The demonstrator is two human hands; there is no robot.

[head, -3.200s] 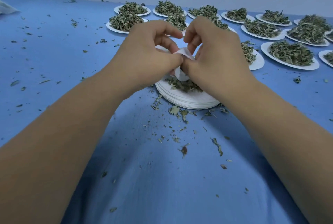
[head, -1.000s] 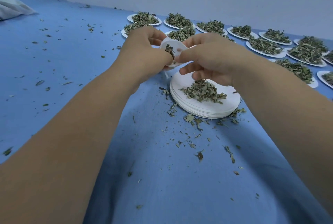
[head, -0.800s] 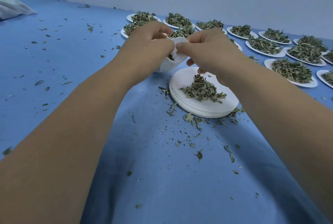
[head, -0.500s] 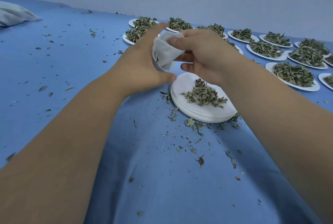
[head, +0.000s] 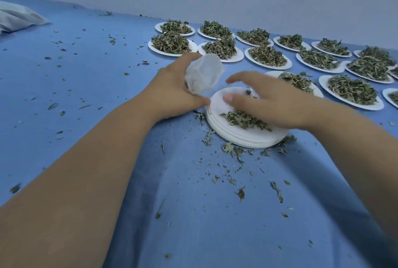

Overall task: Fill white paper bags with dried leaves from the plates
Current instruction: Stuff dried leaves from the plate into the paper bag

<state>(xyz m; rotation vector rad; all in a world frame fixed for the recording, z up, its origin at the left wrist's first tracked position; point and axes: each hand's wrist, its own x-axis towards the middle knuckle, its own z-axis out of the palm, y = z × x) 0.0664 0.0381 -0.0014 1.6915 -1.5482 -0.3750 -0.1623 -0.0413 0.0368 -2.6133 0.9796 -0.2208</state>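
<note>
I am gripping the white paper bag (head: 204,74) in my left hand (head: 172,93), thumb and fingers curling round its lower half so that its open mouth is tilting up and to the right, just beside the left rim of the stack of plates (head: 247,138). My right hand (head: 269,104) is hovering spread and loose over the dried leaves (head: 241,120) lying on the top plate, holding nothing that I can see, though it is blurring. I am judging the step to be gathering a pinch of leaves for the bag. To do it well I am planning to squeeze the paper lightly so the mouth is staying round, to bring the bag over the plate so that anything falling is landing there, and to take small pinches. The crumbs (head: 237,153) littering the blue cloth (head: 193,224) around the stack are suggesting how readily this material sheds. I cannot tell how full the bag is. The heaped plates (head: 172,43) are waiting well apart behind.
</note>
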